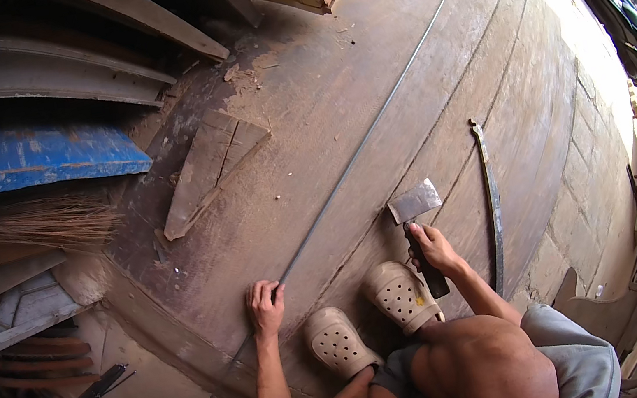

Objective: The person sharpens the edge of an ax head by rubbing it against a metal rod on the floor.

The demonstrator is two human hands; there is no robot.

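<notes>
My left hand (pixel 266 308) is closed around a long thin metal rod (pixel 367 133), close to its near end. The rod lies diagonally across the worn floor (pixel 320 211) and runs far off to the upper right. My right hand (pixel 436 249) grips a hatchet (pixel 414 201) by its black handle, just under the broad metal head. The hatchet is beside my right clog, its head pointing away from me. To the right of it a dark pry bar (pixel 490 197) with a bent tip rests on the floor. My beige clogs (pixel 334 340) are between my hands.
A cracked wooden block (pixel 214 172) lies left of the rod. Stacked boards and a blue-painted piece (pixel 37 159) line the left side, near a bundle of thin rusty rods (pixel 47 223). Dark wire bundles (pixel 97 396) lie lower left. A motorcycle (pixel 613 8) stands at upper right.
</notes>
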